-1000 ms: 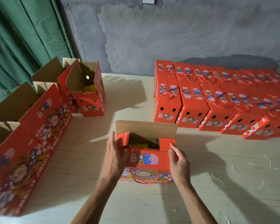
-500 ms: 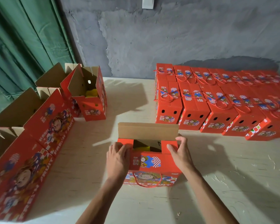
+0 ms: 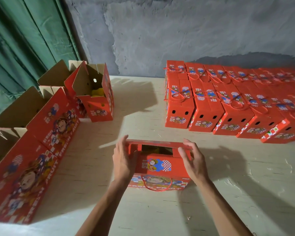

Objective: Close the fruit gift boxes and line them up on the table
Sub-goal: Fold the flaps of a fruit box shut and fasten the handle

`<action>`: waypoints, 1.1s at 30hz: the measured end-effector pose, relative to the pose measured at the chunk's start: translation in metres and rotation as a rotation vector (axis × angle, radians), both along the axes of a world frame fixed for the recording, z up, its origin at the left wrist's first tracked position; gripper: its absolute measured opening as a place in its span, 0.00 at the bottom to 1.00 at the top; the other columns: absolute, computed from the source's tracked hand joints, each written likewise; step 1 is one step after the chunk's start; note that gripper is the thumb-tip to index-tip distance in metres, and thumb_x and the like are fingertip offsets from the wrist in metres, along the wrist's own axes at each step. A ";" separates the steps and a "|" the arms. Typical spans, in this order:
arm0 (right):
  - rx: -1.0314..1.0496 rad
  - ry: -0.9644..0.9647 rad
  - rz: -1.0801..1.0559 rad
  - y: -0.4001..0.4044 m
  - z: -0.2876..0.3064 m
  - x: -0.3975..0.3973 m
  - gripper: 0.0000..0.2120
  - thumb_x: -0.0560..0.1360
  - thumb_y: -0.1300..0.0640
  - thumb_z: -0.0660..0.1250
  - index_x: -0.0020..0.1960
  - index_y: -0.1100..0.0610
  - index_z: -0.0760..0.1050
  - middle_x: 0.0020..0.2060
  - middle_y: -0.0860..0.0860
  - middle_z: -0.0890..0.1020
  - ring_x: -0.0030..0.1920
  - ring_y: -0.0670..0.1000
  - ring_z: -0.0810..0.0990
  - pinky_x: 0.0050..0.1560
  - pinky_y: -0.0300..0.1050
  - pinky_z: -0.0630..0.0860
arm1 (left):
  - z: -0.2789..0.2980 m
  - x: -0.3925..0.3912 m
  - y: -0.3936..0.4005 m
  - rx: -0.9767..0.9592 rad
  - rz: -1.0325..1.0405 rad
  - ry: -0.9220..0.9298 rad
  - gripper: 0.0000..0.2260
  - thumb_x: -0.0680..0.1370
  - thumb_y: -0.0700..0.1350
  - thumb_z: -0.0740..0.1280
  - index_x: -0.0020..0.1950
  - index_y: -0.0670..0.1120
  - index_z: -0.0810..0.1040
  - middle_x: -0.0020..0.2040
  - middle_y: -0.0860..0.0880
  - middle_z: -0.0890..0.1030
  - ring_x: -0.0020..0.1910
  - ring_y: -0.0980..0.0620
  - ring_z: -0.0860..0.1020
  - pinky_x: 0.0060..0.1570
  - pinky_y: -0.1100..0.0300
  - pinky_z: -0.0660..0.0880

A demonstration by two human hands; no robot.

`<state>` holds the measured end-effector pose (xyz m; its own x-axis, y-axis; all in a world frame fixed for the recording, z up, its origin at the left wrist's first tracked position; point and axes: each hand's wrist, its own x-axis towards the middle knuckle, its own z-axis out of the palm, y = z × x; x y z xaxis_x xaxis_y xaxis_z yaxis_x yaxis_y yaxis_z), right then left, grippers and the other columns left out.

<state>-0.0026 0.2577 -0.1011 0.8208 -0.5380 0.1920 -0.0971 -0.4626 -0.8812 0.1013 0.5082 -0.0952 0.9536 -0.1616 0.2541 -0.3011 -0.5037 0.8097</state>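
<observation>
Left hand: left hand (image 3: 124, 160) lies against the left end of the gift box, fingers nearly straight, their tips up at the left end of the back flap; it presses, nothing pinched.
Right hand: right hand (image 3: 192, 160) at the right end of the box, fingers lightly bent over the right end of the back flap, thumb on the small red side tab; it holds the flap edge loosely.
Gift box: red gift box (image 3: 157, 169) stands on the table (image 3: 237, 193) at near centre, front lid panel down, red cord handle (image 3: 156, 185) hanging on its front face.
Back flap: back flap (image 3: 158, 144) tilted forward over the opening; a dark gap shows beneath it, contents unclear.
Left side: open boxes (image 3: 41, 133) in a row, flaps up; the far one (image 3: 97, 96) shows something yellow inside.
Far right: closed boxes (image 3: 220, 106) lined up in touching rows against the grey wall (image 3: 177, 31).
Far left: green curtain (image 3: 24, 40).
</observation>
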 end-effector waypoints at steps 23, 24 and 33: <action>-0.434 0.213 0.248 -0.030 0.015 0.002 0.27 0.76 0.38 0.70 0.72 0.48 0.77 0.72 0.45 0.71 0.72 0.44 0.70 0.68 0.37 0.68 | 0.015 0.067 0.010 0.521 -0.634 -0.047 0.28 0.79 0.68 0.63 0.76 0.58 0.72 0.73 0.51 0.71 0.71 0.51 0.69 0.72 0.49 0.68; -0.454 0.201 0.243 -0.029 0.015 0.002 0.26 0.77 0.38 0.70 0.72 0.48 0.77 0.72 0.46 0.72 0.72 0.45 0.70 0.69 0.39 0.70 | 0.015 0.067 0.009 0.549 -0.631 -0.056 0.27 0.79 0.68 0.61 0.76 0.61 0.71 0.73 0.52 0.70 0.71 0.51 0.68 0.71 0.48 0.68; -0.748 0.062 0.103 -0.008 -0.003 -0.001 0.18 0.78 0.49 0.74 0.65 0.56 0.83 0.67 0.53 0.81 0.71 0.54 0.76 0.68 0.50 0.75 | 0.007 0.055 0.009 0.656 -0.567 -0.266 0.24 0.81 0.69 0.50 0.75 0.67 0.69 0.72 0.47 0.72 0.71 0.45 0.70 0.70 0.47 0.67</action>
